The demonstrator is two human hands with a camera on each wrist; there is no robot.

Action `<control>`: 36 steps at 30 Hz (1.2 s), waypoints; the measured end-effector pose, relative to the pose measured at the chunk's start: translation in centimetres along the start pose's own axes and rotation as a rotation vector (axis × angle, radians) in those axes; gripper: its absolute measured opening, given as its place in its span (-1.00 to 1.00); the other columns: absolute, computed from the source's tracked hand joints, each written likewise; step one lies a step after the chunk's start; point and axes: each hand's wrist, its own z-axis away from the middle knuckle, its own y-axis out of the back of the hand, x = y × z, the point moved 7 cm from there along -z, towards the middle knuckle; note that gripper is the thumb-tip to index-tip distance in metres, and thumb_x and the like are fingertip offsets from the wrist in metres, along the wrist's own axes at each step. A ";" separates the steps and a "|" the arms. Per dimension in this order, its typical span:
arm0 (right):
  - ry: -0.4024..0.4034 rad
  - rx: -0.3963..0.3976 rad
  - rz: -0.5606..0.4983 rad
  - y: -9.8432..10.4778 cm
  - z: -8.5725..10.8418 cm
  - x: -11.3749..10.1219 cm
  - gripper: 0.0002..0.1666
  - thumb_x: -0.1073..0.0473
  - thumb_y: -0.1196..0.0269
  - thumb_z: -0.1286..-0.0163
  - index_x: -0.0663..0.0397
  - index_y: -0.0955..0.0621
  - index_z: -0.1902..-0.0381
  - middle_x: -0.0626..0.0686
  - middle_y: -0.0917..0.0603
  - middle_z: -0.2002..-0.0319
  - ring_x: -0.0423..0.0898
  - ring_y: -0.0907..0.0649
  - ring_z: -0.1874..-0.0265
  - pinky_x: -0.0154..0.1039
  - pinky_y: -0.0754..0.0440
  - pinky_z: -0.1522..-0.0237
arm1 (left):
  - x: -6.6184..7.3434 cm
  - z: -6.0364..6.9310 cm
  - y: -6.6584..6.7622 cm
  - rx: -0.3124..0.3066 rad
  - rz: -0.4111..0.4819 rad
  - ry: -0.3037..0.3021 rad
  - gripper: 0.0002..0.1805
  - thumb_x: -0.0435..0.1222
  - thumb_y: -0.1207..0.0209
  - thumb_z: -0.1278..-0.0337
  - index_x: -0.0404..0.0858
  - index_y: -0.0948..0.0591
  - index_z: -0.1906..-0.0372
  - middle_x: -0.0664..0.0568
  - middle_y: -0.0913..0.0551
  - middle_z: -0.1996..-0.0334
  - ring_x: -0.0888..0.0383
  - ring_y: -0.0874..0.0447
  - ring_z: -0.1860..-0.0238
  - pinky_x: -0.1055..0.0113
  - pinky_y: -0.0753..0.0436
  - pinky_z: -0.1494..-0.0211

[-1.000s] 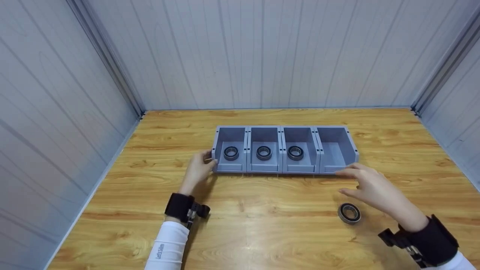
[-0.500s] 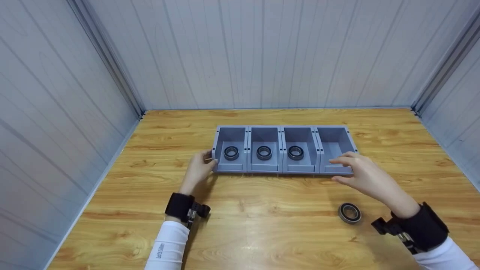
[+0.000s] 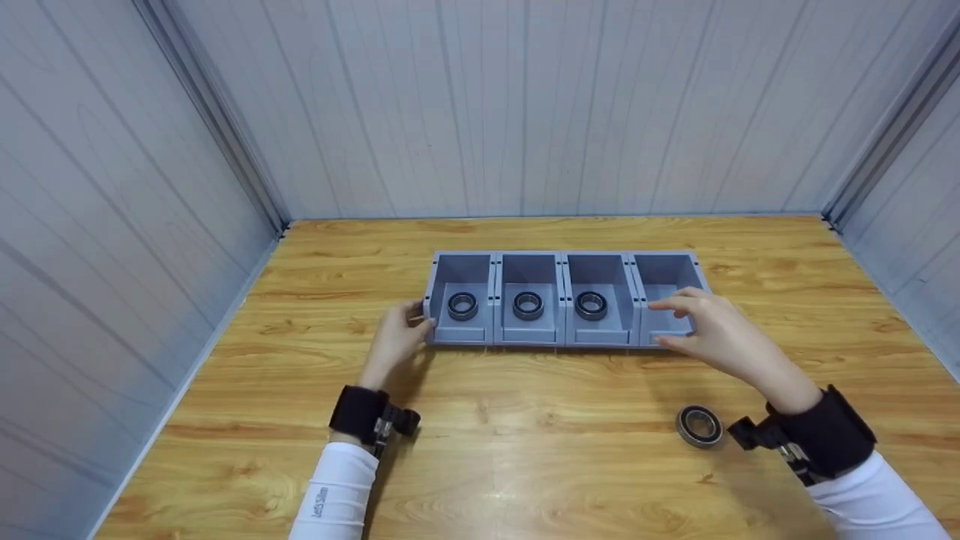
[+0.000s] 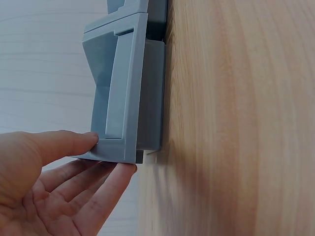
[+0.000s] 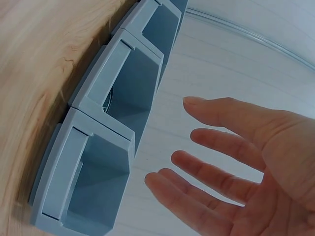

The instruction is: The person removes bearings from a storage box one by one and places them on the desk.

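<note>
A row of joined grey storage bins (image 3: 527, 339) stands on the table. My left hand (image 3: 395, 339) pinches the outer front corner of the leftmost bin, thumb on the front lip (image 4: 116, 98) and fingers against the outer side. Above the front of the rightmost bin (image 3: 660, 271) hovers my right hand (image 3: 724, 334), fingers spread and relaxed, holding nothing. One ring-shaped ball bearing (image 3: 463, 306) lies in the leftmost bin, another bearing (image 3: 528, 306) in the bin beside it, and a third bearing (image 3: 592, 306) in the one after. A loose bearing (image 3: 699, 427) lies on the table below my right hand.
The wood-grain table (image 3: 480, 450) is bounded by a pale panel wall (image 3: 525, 112) at the back and by side walls. Each wrist wears a black strap (image 3: 360, 411) with a small camera.
My right hand has moved up and leftward from near the loose bearing to over the rightmost bin. The left hand, bins and bearings look unmoved.
</note>
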 end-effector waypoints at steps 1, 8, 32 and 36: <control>0.002 0.001 -0.003 0.0 -0.2 0.0 -0.47 0.21 -0.41 -0.32 0.25 -0.64 -0.22 0.34 -0.67 -0.06 0.26 -0.68 0.03 0.10 -0.75 0.14 | 0.0 0.0 0.0 -0.001 0.003 0.002 -0.47 -0.50 -0.12 -0.34 -0.60 -0.39 -0.36 -0.49 -0.55 -0.28 -0.30 -0.58 -0.33 0.03 -0.63 -0.42; 0.011 0.000 -0.010 0.2 -1.1 -0.3 -0.46 0.20 -0.41 -0.33 0.24 -0.62 -0.24 0.35 -0.66 -0.11 0.28 -0.67 -0.01 0.17 -0.72 0.06 | -0.1 -0.1 0.1 -0.001 -0.010 -0.016 -0.48 -0.50 -0.11 -0.34 -0.61 -0.41 -0.36 -0.48 -0.55 -0.29 -0.31 -0.58 -0.33 0.03 -0.63 -0.43; -0.026 -0.064 -0.051 -0.5 -4.8 -0.9 -0.41 0.21 -0.37 -0.36 0.27 -0.56 -0.32 0.38 -0.62 -0.24 0.34 -0.62 -0.19 0.28 -0.63 -0.23 | -0.2 -0.2 -0.1 -0.009 0.031 0.004 -0.48 -0.51 -0.11 -0.34 -0.58 -0.41 -0.36 -0.46 -0.54 -0.31 -0.29 -0.57 -0.35 0.02 -0.60 -0.46; -0.030 -0.075 -0.059 -0.7 -5.4 -1.0 -0.41 0.22 -0.37 -0.37 0.26 -0.55 -0.33 0.38 -0.62 -0.25 0.34 -0.61 -0.19 0.27 -0.64 -0.21 | -0.1 -0.1 0.0 -0.007 0.009 -0.010 -0.48 -0.49 -0.11 -0.36 -0.60 -0.40 -0.36 -0.48 -0.54 -0.30 -0.30 -0.57 -0.34 0.01 -0.62 -0.44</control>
